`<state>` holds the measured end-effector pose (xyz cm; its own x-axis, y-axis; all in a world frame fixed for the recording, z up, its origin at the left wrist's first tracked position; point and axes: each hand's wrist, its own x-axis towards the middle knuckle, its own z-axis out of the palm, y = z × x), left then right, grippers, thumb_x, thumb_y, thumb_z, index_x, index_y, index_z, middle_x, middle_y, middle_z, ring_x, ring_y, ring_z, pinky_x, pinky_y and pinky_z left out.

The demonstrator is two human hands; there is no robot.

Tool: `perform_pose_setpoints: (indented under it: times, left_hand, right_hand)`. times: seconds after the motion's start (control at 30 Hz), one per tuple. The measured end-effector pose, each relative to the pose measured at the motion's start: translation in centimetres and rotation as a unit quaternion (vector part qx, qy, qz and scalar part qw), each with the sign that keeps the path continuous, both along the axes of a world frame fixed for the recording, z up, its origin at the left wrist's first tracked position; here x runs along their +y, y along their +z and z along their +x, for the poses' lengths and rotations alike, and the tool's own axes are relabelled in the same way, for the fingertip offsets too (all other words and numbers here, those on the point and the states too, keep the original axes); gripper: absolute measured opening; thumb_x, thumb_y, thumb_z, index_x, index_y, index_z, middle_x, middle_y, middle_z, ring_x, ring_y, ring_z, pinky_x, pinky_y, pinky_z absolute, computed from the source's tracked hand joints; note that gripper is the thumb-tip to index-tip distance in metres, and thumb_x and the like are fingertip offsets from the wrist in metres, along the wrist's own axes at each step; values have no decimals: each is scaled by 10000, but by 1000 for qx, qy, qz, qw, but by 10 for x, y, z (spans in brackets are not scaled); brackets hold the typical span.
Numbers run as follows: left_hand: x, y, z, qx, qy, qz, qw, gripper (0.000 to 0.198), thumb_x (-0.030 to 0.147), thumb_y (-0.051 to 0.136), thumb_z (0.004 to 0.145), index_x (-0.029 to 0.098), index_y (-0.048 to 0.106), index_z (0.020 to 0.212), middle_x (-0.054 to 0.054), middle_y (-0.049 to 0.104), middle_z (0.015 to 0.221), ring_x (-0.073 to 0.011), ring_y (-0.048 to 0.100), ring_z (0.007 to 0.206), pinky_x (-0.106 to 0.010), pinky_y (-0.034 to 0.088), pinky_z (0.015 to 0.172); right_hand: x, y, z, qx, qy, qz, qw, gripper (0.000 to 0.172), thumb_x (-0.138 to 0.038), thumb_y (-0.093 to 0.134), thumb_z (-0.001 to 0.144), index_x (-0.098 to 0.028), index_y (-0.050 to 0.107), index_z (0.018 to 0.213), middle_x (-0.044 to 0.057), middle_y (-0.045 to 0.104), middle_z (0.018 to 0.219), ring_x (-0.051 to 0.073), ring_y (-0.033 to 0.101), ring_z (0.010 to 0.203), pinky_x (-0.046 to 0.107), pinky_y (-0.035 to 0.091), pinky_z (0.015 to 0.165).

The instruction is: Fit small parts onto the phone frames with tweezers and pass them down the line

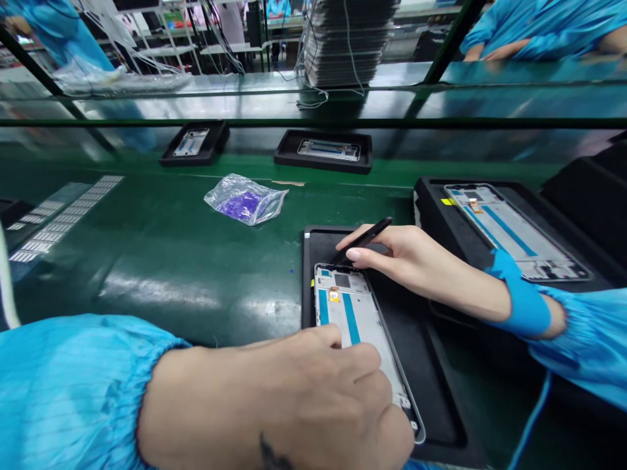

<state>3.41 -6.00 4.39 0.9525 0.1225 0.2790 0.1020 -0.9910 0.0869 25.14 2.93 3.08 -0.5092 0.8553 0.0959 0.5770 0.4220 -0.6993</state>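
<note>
A silver phone frame (363, 313) with blue adhesive strips lies in a black tray (435, 385) in front of me. My right hand (386, 251), with a blue strap at its wrist, grips a slim black pen-shaped tool (368, 236). The tool's lower end is at the frame's far edge; whether it touches cannot be told. Over the frame's near half lies my left hand (313, 398), closed, its fingers curled under. Its fingertips are hidden, and so is anything they may pinch. A small yellow tab (312, 283) sticks out at the frame's left side.
To the right, another phone frame (514, 228) rests on stacked black trays (428, 196). Two trays with frames (330, 150) stand at the back. A clear bag with purple contents (245, 202) and label strips (68, 219) lie left. Across the bench are people in blue sleeves (553, 29).
</note>
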Motion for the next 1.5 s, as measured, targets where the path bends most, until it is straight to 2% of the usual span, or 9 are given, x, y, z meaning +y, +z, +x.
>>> perform_pose_setpoints:
  times: [0.17,0.37,0.57,0.7,0.9,1.3,1.5]
  left_hand:
    - [-1,-1,-1,-10,2,4,1000,141,157,493,932,180,526,797,-28,408,697,-203,346,676,-369,230,522]
    - [-1,0,-2,-5,2,2,1000,147,131,480,915,185,521,784,-27,407,699,-199,328,667,-368,233,524]
    - [0,1,-1,-2,3,-3,1000,179,167,459,956,184,530,793,-29,430,708,-200,351,673,-368,258,527]
    - [0,3,-1,3,11,-9,1000,220,193,434,986,178,532,790,-25,451,695,-194,367,652,-368,265,522]
    - [1,8,2,-9,21,-4,1000,258,212,447,984,173,543,747,-24,481,663,-184,387,614,-362,258,500]
    - [2,6,-4,-3,15,-8,1000,207,191,467,968,194,538,774,-22,452,709,-182,378,636,-337,261,550]
    - [2,9,-5,9,8,13,1000,281,321,471,1003,188,542,766,-17,454,710,-181,383,644,-333,265,562]
  right_hand:
    - [-3,3,-2,-16,18,50,998,268,-406,561,935,-206,731,987,54,776,1012,223,726,866,340,558,764]
    - [-3,4,-3,-30,27,74,996,261,-367,538,939,-217,716,823,62,776,1027,222,727,882,338,553,770]
    - [-4,3,-5,-41,26,83,995,246,-362,530,949,-207,720,975,62,774,996,221,725,854,339,547,753]
    - [-5,3,-2,-42,23,86,995,234,-370,537,946,-225,719,924,58,772,988,226,725,838,347,551,756]
    - [-4,1,1,-25,9,63,998,261,-408,563,930,-211,722,996,43,777,977,221,725,837,337,559,760]
    - [-6,4,-2,-21,22,58,998,242,-368,555,940,-205,723,997,50,777,1016,219,726,874,339,561,783]
    - [-6,2,-4,-24,41,69,996,248,-352,540,952,-200,733,983,57,775,1058,217,725,930,329,558,806]
